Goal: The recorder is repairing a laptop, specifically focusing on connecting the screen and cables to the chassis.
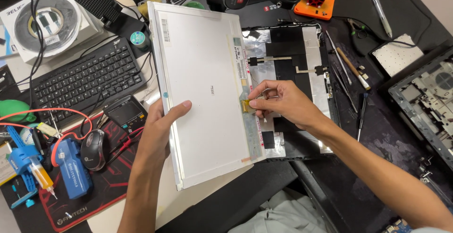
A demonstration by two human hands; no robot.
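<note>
A white flat screen panel point(203, 91) lies back side up, tilted, in the middle of the bench. My left hand point(158, 129) grips its left edge, thumb on top. My right hand point(283, 102) pinches a small gold-coloured connector point(245, 105) on the strip along the panel's right edge. Under and to the right of the panel lies the laptop lid shell point(314, 44), lined with silver foil and black tape.
A black keyboard point(85, 79), a mouse point(93, 149), a small meter point(125, 112) and blue tools point(73, 169) are on the left. Tweezers and screwdrivers point(351, 68) lie to the right of the lid. A laptop base point(424, 101) sits at far right.
</note>
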